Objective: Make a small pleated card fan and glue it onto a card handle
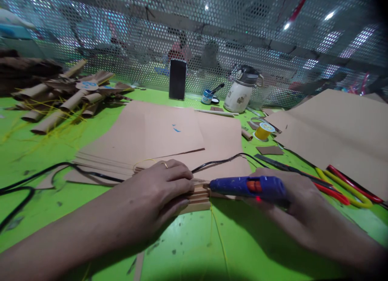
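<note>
A blue hot glue gun (236, 185) with a red light is gripped in my right hand (298, 208). Its nozzle points left and meets the right end of a folded brown cardboard piece (198, 200), whose layers form small ridges. Over that piece lies my left hand (163, 188), fingers bent down and pressing it; what sits under the palm is hidden. Behind my hands are large flat brown sheets (169, 131), stacked unevenly, the top one with blue marks. A thin yellow thread (218, 232) trails from the cardboard piece toward me.
Rolled brown tubes with yellow threads (69, 97) pile at back left. A phone (177, 79), a blue jar (207, 97) and a white bottle (241, 89) stand along the mesh. Right: yellow thread spool (263, 131), scissors (348, 184), large brown sheet (339, 131). A black cord (97, 175) crosses the green table.
</note>
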Motion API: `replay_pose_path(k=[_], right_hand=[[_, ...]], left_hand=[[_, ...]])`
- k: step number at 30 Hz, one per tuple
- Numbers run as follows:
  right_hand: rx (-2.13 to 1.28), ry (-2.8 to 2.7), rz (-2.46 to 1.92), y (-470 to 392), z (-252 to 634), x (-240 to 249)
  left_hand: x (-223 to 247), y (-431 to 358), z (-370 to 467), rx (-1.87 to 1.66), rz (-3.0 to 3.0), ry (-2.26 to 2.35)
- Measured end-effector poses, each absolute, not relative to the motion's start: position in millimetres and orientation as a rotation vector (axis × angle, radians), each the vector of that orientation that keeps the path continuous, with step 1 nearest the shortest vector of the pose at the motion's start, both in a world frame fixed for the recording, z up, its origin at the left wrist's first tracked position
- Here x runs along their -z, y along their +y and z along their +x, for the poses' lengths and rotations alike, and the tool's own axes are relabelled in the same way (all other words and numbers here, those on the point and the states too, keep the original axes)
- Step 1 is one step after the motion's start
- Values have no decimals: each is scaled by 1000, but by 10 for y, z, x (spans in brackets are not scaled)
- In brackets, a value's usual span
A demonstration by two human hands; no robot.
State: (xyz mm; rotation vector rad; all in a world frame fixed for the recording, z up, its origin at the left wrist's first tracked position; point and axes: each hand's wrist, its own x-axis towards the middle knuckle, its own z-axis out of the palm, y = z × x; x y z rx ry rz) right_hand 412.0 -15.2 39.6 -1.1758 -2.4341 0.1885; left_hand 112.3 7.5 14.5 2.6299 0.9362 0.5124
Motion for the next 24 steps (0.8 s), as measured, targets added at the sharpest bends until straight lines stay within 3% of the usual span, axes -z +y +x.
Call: replay_pose_path(k=[24], right_hand=[[-256, -2447, -1123, -140, 4079, -442]], left_hand=[[-156, 58, 1120, -524, 2652, 933]])
